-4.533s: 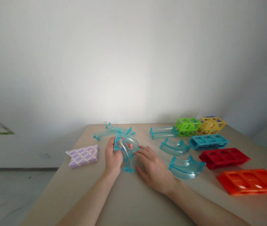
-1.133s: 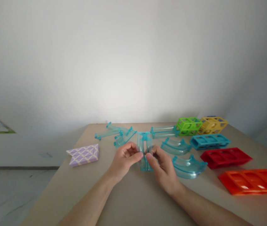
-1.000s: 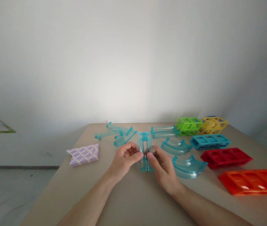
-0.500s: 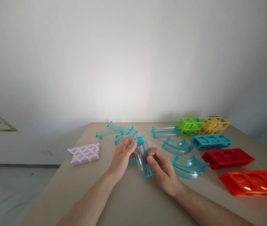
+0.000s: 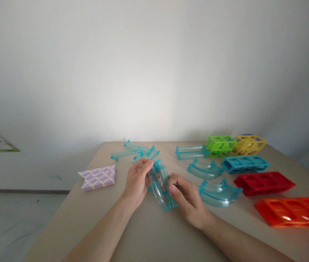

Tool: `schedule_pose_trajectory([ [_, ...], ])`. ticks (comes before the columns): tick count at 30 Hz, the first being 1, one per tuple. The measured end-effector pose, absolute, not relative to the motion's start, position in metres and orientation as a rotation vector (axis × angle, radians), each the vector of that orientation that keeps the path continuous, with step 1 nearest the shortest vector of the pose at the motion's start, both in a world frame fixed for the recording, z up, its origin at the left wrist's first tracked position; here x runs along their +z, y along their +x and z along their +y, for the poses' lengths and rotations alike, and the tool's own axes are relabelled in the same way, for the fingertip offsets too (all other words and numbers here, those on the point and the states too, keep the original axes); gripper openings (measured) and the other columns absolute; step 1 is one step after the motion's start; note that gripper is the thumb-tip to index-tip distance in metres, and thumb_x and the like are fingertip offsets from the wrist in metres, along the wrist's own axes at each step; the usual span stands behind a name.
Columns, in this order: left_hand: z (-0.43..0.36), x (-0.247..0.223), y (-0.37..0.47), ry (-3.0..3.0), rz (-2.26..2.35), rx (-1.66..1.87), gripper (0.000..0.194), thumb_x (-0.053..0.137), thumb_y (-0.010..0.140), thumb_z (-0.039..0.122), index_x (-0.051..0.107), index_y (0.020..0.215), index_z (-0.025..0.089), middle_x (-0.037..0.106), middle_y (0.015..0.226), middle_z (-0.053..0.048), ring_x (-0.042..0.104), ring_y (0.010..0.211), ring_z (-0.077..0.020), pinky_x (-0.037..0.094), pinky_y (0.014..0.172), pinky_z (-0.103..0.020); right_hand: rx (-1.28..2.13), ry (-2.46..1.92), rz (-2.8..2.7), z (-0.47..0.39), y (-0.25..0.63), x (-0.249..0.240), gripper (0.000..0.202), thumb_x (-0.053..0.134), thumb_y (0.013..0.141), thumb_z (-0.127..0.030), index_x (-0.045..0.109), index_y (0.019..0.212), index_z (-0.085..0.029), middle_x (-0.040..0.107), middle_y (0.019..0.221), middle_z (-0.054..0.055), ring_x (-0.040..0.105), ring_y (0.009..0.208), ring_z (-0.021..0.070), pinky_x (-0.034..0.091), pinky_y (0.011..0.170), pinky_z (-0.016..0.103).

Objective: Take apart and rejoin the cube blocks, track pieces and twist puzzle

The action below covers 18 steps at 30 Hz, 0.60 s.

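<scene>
Between my hands, two translucent teal marble-run track pieces are held side by side above the table. My left hand is closed, its thumb and fingers pinching the upper end of the left track piece, which looks curved. My right hand is closed too, gripping the right track piece along its outer side. At their ends the two pieces sit against each other; whether they are joined I cannot tell. Fingers hide part of both.
Loose teal straight tracks lie behind my left hand. Curved tracks lie right of my right hand. Further right are green, yellow, blue, red and orange blocks. A purple patterned object lies left.
Both track pieces have shifted slightly left and turned, so the left one now shows its curve. My left hand has moved a little left with its grip kept.
</scene>
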<state>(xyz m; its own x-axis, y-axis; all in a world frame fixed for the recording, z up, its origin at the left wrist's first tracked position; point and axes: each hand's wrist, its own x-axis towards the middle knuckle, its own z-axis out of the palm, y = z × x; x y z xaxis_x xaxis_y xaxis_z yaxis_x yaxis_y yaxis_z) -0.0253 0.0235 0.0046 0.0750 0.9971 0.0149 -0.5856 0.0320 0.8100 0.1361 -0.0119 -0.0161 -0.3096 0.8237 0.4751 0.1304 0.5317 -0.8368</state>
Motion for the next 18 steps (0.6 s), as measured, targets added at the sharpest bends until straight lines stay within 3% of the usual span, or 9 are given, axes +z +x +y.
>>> schedule_pose_trajectory([
  [7,0.024,0.004,-0.024,0.718,0.7,1.396,0.023,0.078,0.071,0.029,0.06,0.07,0.015,0.06,0.059,0.004,0.057,0.052,-0.0078,0.048,0.053,-0.018,0.843,-0.726,-1.761,-0.013,0.137,-0.017,0.022,0.044,0.099,-0.033,0.051,0.082,-0.02,0.049,0.076,0.0,0.046,0.07,0.0141,0.037,0.066,0.028],
  [10,0.026,0.008,-0.027,0.609,0.734,1.415,0.02,0.074,0.074,0.029,0.06,0.074,0.015,0.063,0.061,0.003,0.058,0.05,-0.0089,0.049,0.052,-0.019,0.879,-0.711,-1.726,-0.014,0.14,-0.021,0.022,0.039,0.1,-0.038,0.054,0.099,-0.022,0.053,0.087,0.003,0.052,0.079,0.0169,0.042,0.071,0.03],
  [13,0.029,0.012,-0.03,0.451,0.779,1.416,0.014,0.067,0.079,0.027,0.061,0.079,0.014,0.066,0.063,-0.001,0.061,0.051,-0.0121,0.051,0.052,-0.022,0.915,-0.666,-1.671,-0.015,0.14,-0.023,0.026,0.045,0.098,-0.04,0.047,0.119,-0.025,0.054,0.101,0.006,0.055,0.09,0.0197,0.047,0.077,0.033],
  [18,0.031,0.015,-0.032,0.366,0.784,1.364,0.014,0.054,0.086,0.019,0.06,0.075,0.013,0.067,0.06,-0.004,0.063,0.051,-0.0144,0.053,0.052,-0.023,0.873,-0.622,-1.702,-0.015,0.136,-0.022,0.034,0.052,0.096,-0.029,0.04,0.127,-0.028,0.056,0.111,0.007,0.057,0.094,0.019,0.05,0.077,0.033],
])
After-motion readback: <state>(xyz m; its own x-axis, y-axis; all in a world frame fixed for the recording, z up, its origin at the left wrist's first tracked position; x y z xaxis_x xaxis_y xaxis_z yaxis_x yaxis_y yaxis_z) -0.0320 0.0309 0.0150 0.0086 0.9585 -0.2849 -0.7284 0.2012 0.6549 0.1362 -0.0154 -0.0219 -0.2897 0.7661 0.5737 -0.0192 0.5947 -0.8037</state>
